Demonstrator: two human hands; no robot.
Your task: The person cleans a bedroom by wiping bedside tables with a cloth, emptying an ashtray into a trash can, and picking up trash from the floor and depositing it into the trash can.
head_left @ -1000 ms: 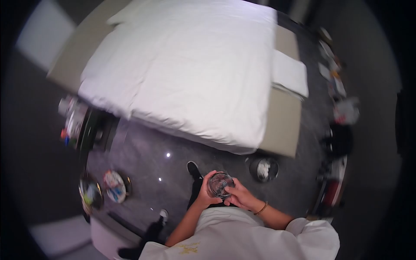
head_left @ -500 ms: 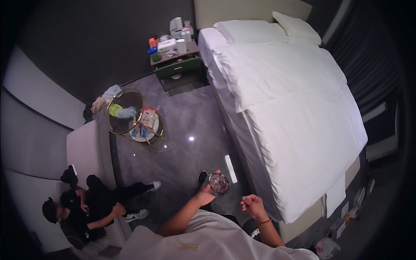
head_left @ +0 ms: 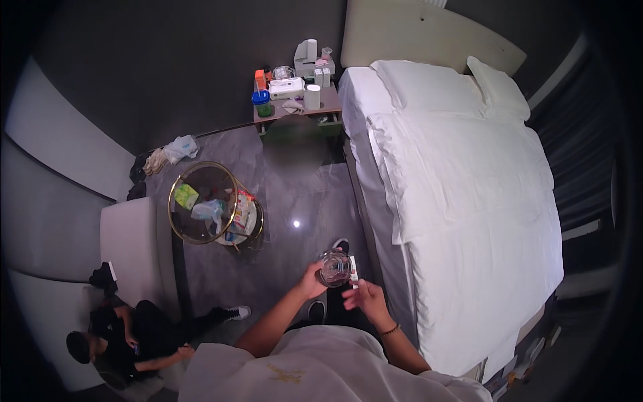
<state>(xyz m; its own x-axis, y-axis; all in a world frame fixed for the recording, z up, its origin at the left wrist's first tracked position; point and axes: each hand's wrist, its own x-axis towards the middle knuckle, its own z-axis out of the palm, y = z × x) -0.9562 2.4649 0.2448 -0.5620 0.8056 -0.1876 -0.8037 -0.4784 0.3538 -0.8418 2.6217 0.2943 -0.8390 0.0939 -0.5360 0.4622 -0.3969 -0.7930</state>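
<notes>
My left hand (head_left: 312, 280) is closed around the side of a round, thick clear glass bowl (head_left: 335, 269), held in front of my body. What the bowl contains, if anything, I cannot make out. Just to its right and slightly nearer to me is my right hand (head_left: 367, 300), its fingers apart and nothing visible in them. Whether a fingertip touches the glass is unclear. A white strip (head_left: 354, 269) shows between the bowl and my right hand; it may be a reflection on the floor.
A large bed (head_left: 469, 228) with white bedding runs along the right. Ahead stands a bedside table (head_left: 268, 118) crowded with items. A round glass side table (head_left: 173, 218) holding packets is at left. A seated person (head_left: 120, 342) occupies the sofa (head_left: 130, 234) at lower left.
The view has shifted, and the bedside table now shows larger. My right hand has come closer to the glass bowl, and its curled fingers have spread. My left hand still holds the bowl.
</notes>
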